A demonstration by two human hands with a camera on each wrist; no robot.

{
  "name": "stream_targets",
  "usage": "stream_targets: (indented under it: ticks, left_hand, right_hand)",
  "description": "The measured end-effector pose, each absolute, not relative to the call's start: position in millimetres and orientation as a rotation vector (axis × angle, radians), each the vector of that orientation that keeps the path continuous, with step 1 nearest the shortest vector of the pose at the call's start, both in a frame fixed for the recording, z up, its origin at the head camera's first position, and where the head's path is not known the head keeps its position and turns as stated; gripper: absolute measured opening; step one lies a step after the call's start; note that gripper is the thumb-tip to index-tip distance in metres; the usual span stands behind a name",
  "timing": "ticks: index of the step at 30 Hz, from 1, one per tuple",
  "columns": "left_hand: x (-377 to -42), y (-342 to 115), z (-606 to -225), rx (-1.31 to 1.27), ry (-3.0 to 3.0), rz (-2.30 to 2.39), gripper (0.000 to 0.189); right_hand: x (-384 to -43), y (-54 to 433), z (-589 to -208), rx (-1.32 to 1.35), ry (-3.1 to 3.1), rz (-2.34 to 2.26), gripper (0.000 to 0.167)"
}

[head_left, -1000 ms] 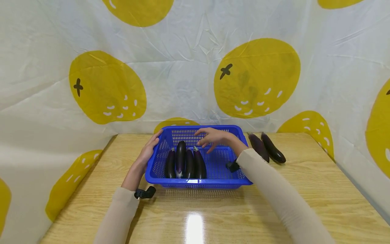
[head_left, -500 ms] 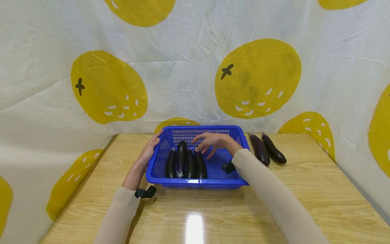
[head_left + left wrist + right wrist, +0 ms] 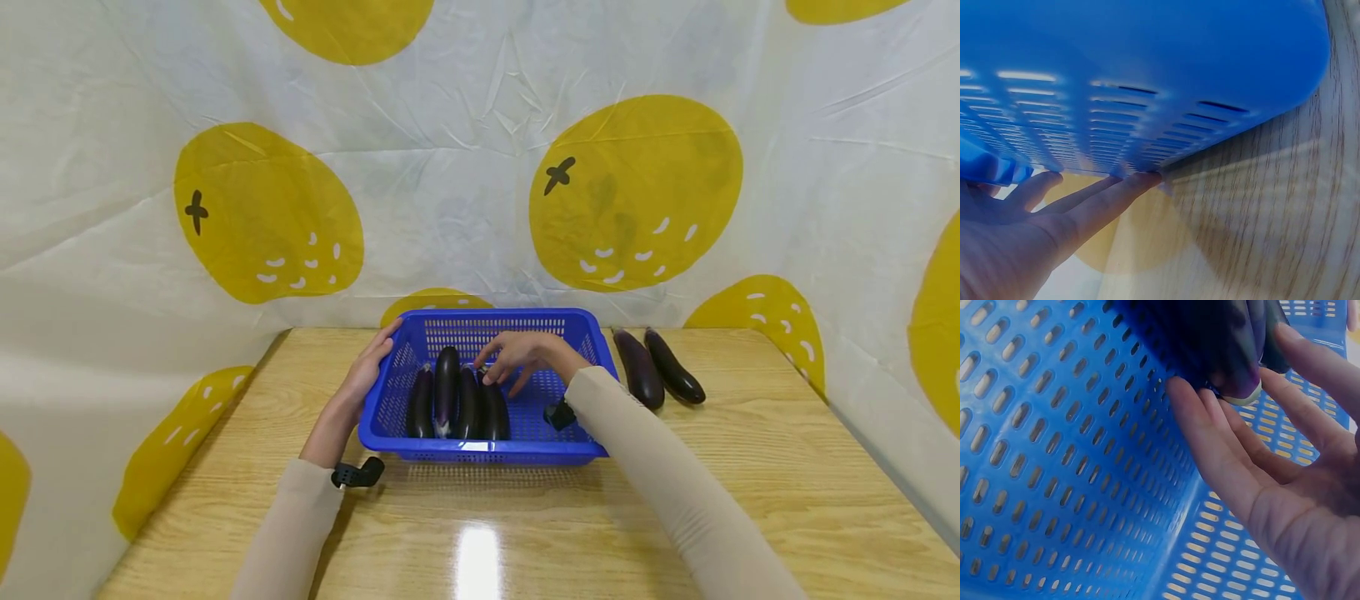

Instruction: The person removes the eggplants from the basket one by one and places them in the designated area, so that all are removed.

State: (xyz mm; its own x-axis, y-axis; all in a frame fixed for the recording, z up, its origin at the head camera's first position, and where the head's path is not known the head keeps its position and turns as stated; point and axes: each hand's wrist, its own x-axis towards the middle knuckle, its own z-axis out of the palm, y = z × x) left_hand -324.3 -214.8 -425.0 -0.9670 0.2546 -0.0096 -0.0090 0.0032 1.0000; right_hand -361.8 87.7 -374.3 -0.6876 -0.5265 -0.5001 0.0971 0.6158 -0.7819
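Observation:
A blue slotted plastic basket point(image 3: 502, 447) stands on the table, with several dark purple eggplants point(image 3: 446, 387) side by side in its left half. Against the basket's outer left side rests my left hand point(image 3: 366, 368); the left wrist view shows straight fingers point(image 3: 1107, 203) touching the slotted wall. My right hand point(image 3: 522, 354) is inside the basket, at the far end of the rightmost eggplant point(image 3: 495, 414). In the right wrist view, its lightly bent fingers point(image 3: 1200, 428) spread around that eggplant's pale-tipped end without a visible pinch. The hand covers part of that end in the head view.
Two more eggplants point(image 3: 673, 371) lie on the wooden table point(image 3: 420, 533) to the right of the basket. A white curtain point(image 3: 450, 200) printed with yellow fruit hangs right behind the table's back edge.
My right hand has moved down and slightly left, its fingers reaching the far end of the rightmost eggplant in the basket. The left hand stays at the basket's side.

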Motion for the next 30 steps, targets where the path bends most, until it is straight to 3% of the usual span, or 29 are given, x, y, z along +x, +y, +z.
stream_targets:
  ticks: [8,20,30]
  left_hand:
    - [-325.8,-215.3,-425.9,0.262,2.074,2.083,0.052]
    - [-325.5,-216.1,-425.6,0.281,2.104,2.068,0.052]
    - [-326.4,-216.3,-426.0,0.266,2.099,2.062,0.051]
  right_hand:
    - [-361.9,87.9,-375.3,-0.379,2.117,-1.125,0.044]
    - [-368.2,86.5,-378.4,-0.391,2.13,-1.244,0.058]
    - [-369.1,87.6,-377.0,-0.447,2.14,-1.268,0.056]
